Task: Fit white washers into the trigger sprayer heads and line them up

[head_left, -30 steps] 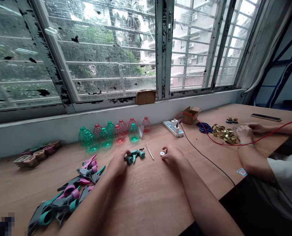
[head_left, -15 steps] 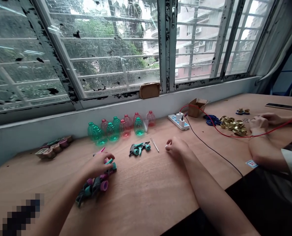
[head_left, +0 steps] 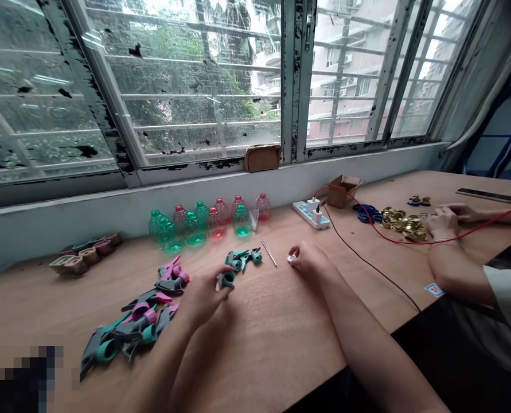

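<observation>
At the middle of the wooden workbench (head_left: 264, 355), a teal-and-grey trigger spray head (head_left: 242, 259) lies on its side, its long axis running roughly across the bench. The person's left hand (head_left: 203, 295) is just in front of it and slightly to its left, fingers drawn together and pinching a short teal collar (head_left: 227, 280), whose open end tips upward. Of the two hands, the left is nearer the spray head. The right hand (head_left: 311, 265) is to the right of the spray head, its fingers curled inward around a small white disc (head_left: 291, 258). The view does not settle whether they pinch the disc or only cover it where it sits on the bench. A thin steel pin (head_left: 269, 253) slants between the spray head and the white disc. Left of the spray head lies a loose heap of grey spray heads (head_left: 126, 327) with teal and pink parts. Behind the spray head stands a row of green and red plastic bottles (head_left: 203, 221). Far to its right, a co-worker's hands (head_left: 442, 222) rest just beside a pile of brass fittings (head_left: 404, 225).
</observation>
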